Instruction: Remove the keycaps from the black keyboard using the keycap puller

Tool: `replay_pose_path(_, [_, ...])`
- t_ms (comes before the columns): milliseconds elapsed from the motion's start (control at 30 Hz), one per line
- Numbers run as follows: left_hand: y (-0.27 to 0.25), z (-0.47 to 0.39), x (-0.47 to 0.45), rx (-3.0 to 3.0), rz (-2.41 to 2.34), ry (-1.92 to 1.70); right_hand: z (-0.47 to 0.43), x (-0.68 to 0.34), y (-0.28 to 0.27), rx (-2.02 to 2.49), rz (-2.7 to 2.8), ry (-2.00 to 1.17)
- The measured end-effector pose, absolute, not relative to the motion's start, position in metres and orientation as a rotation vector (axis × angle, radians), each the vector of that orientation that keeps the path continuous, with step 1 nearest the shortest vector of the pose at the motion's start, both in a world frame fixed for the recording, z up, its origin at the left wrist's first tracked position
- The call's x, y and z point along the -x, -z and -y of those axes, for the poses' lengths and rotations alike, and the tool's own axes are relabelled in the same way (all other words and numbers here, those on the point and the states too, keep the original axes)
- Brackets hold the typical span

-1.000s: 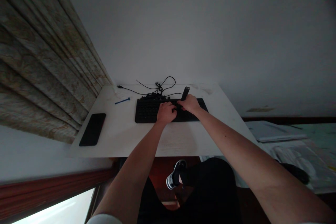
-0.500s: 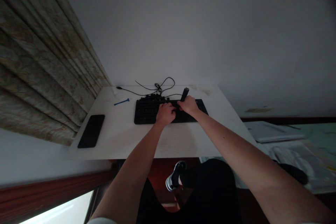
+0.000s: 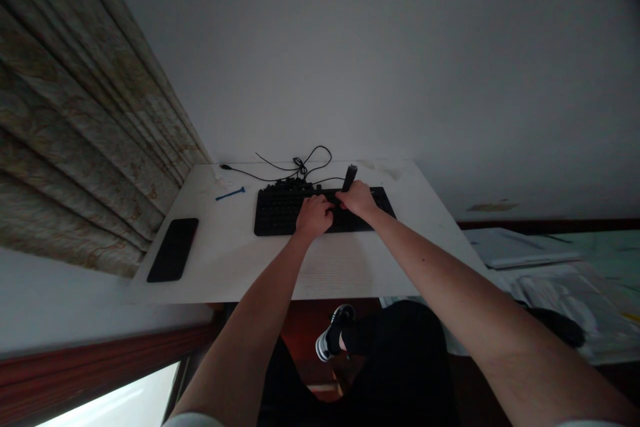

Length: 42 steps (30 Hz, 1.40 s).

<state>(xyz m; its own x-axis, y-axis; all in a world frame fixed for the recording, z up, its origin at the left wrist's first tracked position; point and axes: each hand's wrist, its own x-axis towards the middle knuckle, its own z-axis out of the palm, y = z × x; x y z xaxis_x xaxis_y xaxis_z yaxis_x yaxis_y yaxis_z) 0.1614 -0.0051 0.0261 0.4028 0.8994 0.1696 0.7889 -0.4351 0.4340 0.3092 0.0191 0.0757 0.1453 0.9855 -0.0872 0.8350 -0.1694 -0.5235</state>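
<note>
A black keyboard point(image 3: 277, 213) lies on the white table, turned long side toward me. My left hand point(image 3: 315, 215) rests on its middle, fingers spread over the keys and thumb apart. Just right of it, my right hand point(image 3: 357, 199) is closed around a black brush point(image 3: 350, 177), held nearly upright over the keyboard. The brush's greyish, bristly-looking end points up; its lower end is hidden by my fingers. Small black pieces that look like keycaps point(image 3: 287, 184) are heaped along the keyboard's back edge.
A looped black cable point(image 3: 301, 165) with a plug lies behind the keyboard by the wall. To the left are a thin blue tool point(image 3: 231, 193) and a black phone point(image 3: 173, 250). Curtains point(image 3: 90, 113) hang at the left; papers and plastic bags point(image 3: 565, 297) lie at the right.
Both hands stay in nearly the same place over the keyboard. The brush's top end leans very slightly further left; the whole view has shifted a little.
</note>
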Motion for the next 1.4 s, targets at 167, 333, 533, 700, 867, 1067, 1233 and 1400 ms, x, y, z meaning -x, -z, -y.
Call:
replay_pose_path(167, [-0.026,0.006,-0.162,-2.386,-1.486,-0.551,-0.024,-0.304,-0.078,2.117,1.857,-0.432])
replay_pose_path(333, [-0.025,0.005,-0.162,-2.349,-1.502,-0.579,-0.026,-0.309,-0.074,2.086,1.719,-0.675])
replay_pose_path(533, [-0.023,0.003,-0.162,-2.286,-1.532,-0.654,-0.021,-0.313,-0.073,2.006,1.692,-0.731])
replay_pose_path(700, [-0.023,0.004,-0.162,-2.285,-1.529,-0.656,-0.023,-0.316,-0.071,1.990,1.631,-0.823])
replay_pose_path(867, [-0.023,0.004,-0.162,-2.304,-1.529,-0.628,-0.023,-0.307,-0.074,2.056,1.808,-0.549])
replay_pose_path(1067, [-0.024,0.004,-0.162,-2.320,-1.528,-0.610,-0.023,-0.300,-0.077,2.079,1.845,-0.469])
replay_pose_path(1233, [-0.025,0.004,-0.161,-2.354,-1.492,-0.577,-0.024,-0.304,-0.070,2.153,1.682,-0.520])
replay_pose_path(1400, [-0.027,0.004,-0.161,-2.374,-1.486,-0.531,-0.023,-0.301,-0.069,2.148,1.747,-0.456])
